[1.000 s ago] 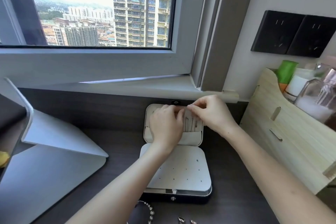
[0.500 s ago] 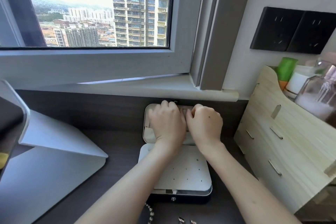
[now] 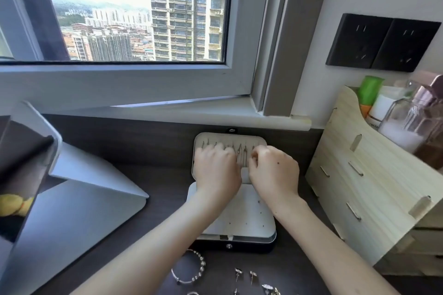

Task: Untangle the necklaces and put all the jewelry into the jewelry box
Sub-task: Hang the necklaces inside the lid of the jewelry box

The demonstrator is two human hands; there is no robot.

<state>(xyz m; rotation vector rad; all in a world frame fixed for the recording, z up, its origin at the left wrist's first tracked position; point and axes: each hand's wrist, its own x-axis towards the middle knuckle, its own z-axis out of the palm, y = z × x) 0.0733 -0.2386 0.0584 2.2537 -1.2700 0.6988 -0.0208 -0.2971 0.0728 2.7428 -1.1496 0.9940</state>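
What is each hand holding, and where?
Cannot tell: left hand and right hand curl fingers against the box lid among hanging necklaces; any grip is hidden.

Black shell on the jewelry box (image 3: pixel 239 248), a silver snap on its front; cream lining across the lid (image 3: pixel 230 137); the insert panel (image 3: pixel 249 220) white, speckled with tiny dark dots; necklaces (image 3: pixel 245 158) in thin silver; down front, a bracelet (image 3: pixel 203 264) of silver beads; earrings (image 3: pixel 238 271) silver too; desk (image 3: pixel 167 182) a dark brown woodgrain; organizer (image 3: pixel 354 187) pale blond wood with fine lined grain; wall sockets (image 3: pixel 383 43) matte black; bottle (image 3: pixel 370 93) bright green over an orange band; tablet stand (image 3: pixel 91 203) pale grey; window frame (image 3: pixel 119 84) grey-white.
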